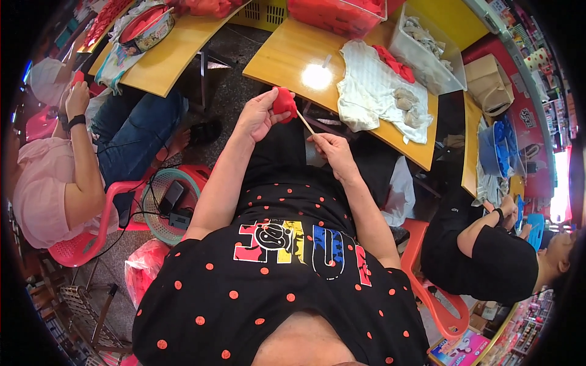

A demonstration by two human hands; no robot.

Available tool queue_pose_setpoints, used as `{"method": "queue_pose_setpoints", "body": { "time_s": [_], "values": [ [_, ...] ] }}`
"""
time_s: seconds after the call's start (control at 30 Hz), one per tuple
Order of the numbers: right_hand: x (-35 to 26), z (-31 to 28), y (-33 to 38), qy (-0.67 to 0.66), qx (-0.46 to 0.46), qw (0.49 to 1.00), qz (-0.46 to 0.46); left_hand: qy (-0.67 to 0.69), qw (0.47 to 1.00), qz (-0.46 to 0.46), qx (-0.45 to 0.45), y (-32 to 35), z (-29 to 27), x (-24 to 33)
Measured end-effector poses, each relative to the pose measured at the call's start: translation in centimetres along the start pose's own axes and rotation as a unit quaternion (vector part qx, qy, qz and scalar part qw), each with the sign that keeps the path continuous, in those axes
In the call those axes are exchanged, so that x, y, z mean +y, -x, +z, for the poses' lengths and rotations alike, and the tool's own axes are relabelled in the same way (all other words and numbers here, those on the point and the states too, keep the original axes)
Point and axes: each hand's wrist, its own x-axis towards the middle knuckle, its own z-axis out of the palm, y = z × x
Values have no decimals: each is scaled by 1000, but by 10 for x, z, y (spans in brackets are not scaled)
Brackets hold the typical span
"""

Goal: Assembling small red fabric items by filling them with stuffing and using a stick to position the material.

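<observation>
My left hand [256, 117] pinches a small red fabric piece [283, 102] between thumb and fingers, held up near the front edge of the wooden table. From the right, a thin pale wooden stick [306, 123] reaches the fabric; whether its tip is inside the piece I cannot tell. My right hand [334, 154] is closed around the stick's lower end. On the table beyond, a white striped garment [366, 85] lies spread out, with small beige pieces [406, 102] and a red cloth [393, 64] on it.
The wooden table [278, 55] also carries a red-filled bin [342, 19] and a clear bin [448, 76] with pale pieces. At left, a person in pink [58, 183] sits by a green basket [160, 229] with cables. Another person in black [488, 259] sits at right.
</observation>
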Motion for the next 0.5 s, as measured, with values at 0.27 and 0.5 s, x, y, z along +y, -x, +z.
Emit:
{"method": "queue_pose_setpoints", "body": {
  "time_s": [0.27, 0.5],
  "values": [
    [-11, 21, 9, -184, -28, 980, 69, 85, 995, 48, 15, 3, 5, 9],
    [-12, 26, 11, -184, -33, 980, 69, 58, 997, 31, 31, 3, 7, -1]
  ]
}}
